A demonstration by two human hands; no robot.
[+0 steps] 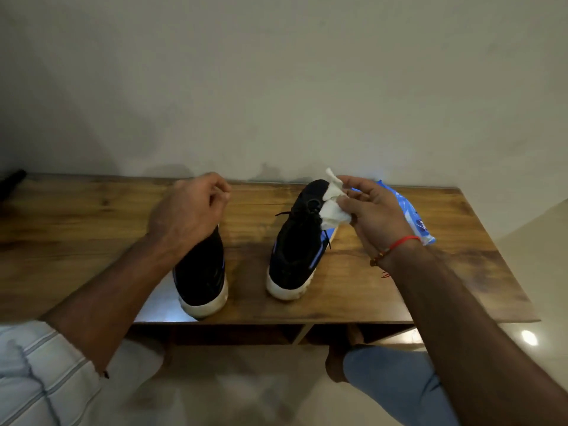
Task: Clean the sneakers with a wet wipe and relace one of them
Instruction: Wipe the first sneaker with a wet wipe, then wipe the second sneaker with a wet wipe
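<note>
Wooden desk (pixel 92 210) is carrying both sneakers – right hand (pixel 375 216) is pinching the wipe (pixel 333 207) above the right sneaker (pixel 295 250), probably to scrub, while left hand (pixel 187 207) is hovering clenched, empty, over the left sneaker (pixel 201 281).

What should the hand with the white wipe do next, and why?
Probably lower the wet wipe onto the right sneaker and start rubbing. The right hand pinches the wipe just above that shoe's front, not clearly touching it, and its white sole looks smudged. The left hand is over the left sneaker.
</note>
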